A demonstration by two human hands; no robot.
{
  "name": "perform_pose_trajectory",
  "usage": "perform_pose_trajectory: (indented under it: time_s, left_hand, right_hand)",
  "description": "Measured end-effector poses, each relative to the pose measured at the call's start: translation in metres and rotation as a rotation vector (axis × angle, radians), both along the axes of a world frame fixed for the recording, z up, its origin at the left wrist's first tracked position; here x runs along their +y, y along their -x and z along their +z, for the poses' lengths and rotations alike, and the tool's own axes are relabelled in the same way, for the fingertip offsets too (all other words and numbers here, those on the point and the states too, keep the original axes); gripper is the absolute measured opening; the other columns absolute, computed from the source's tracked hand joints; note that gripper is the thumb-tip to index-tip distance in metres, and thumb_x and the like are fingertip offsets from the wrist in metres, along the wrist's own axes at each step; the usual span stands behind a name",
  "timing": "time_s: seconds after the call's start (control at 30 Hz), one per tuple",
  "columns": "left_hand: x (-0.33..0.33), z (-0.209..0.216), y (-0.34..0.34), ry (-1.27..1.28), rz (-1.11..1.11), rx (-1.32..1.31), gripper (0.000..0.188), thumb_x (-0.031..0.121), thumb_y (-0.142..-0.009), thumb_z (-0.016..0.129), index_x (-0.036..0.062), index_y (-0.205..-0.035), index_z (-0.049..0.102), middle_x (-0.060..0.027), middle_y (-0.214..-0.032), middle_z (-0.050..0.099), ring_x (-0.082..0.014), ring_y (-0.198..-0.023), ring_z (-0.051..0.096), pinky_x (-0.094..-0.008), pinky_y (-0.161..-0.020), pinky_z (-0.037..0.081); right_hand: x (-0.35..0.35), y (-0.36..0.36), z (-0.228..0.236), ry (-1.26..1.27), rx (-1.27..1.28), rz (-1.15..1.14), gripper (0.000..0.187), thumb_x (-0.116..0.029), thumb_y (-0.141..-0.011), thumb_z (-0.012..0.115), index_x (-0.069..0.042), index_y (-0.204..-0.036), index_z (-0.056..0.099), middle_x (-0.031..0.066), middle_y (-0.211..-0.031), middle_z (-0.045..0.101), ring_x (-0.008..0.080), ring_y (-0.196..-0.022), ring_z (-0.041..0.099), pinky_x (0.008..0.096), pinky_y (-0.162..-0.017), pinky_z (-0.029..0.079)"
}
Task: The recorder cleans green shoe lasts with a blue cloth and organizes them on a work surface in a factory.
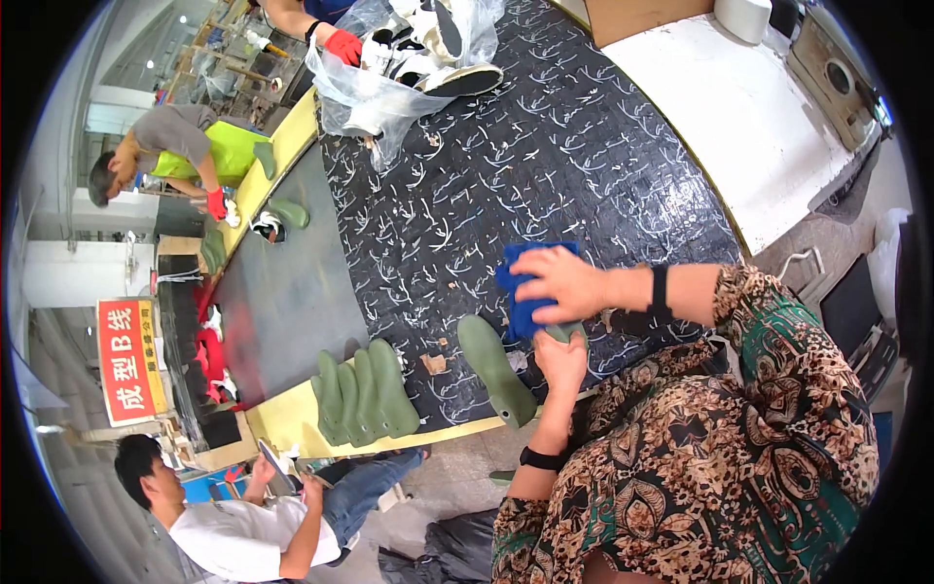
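Note:
My left hand [561, 362] is closed around a green shoe last [565, 332], of which only a small part shows below the cloth. Over its other end lies a dark blue cloth [520, 319], pressed there by my right hand [556, 284] with its fingers curled onto the fabric. Both hands are close together above the near edge of a black worktop [545, 165] covered in pale curved marks. A second green shoe last [489, 362] lies just left of my left hand, one end over the yellow edge. What the cloth covers is hidden.
Several green lasts [365, 394] lie side by side at the left edge. A clear plastic bag [345, 92] of shoes lies at the far end, beside a co-worker's red-gloved hand [343, 46]. Two other people work at left. A white table [720, 107] adjoins at right.

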State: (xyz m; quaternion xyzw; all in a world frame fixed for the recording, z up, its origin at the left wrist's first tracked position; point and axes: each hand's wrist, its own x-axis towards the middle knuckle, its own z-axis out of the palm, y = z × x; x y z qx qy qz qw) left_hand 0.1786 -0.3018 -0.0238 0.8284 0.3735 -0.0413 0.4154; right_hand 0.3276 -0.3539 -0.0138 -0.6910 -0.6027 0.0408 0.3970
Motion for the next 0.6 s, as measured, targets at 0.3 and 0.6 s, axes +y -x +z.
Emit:
perform_pose_trajectory:
  time_s: [0.3, 0.6]
  left_hand:
    - [0.044, 0.032, -0.001, 1.419, 0.527, -0.541, 0.049, 0.006, -0.079, 0.053, -0.0053, -0.125, 0.041, -0.0171, -0.113, 0.057, -0.0307, -0.103, 0.057, -0.0443, -0.093, 0.042]
    - [0.045, 0.031, 0.002, 1.268, 0.792, -0.568, 0.033, 0.027, -0.09, 0.044, 0.0077, -0.116, 0.053, -0.0087, -0.114, 0.058, -0.0238, -0.106, 0.054, -0.0437, -0.09, 0.044]
  right_hand:
    - [0.031, -0.067, -0.019, 0.039, 1.13, -0.247, 0.036, -0.028, -0.077, 0.061, -0.002, -0.1, 0.065, 0.0112, -0.083, 0.066, 0.019, -0.076, 0.062, 0.0317, -0.069, 0.05]
    - [-0.043, 0.023, 0.054, 0.025, 0.817, -0.032, 0.034, -0.021, -0.073, 0.068, -0.003, -0.102, 0.062, 0.0145, -0.114, 0.045, 0.0262, -0.11, 0.046, 0.0343, -0.096, 0.035]
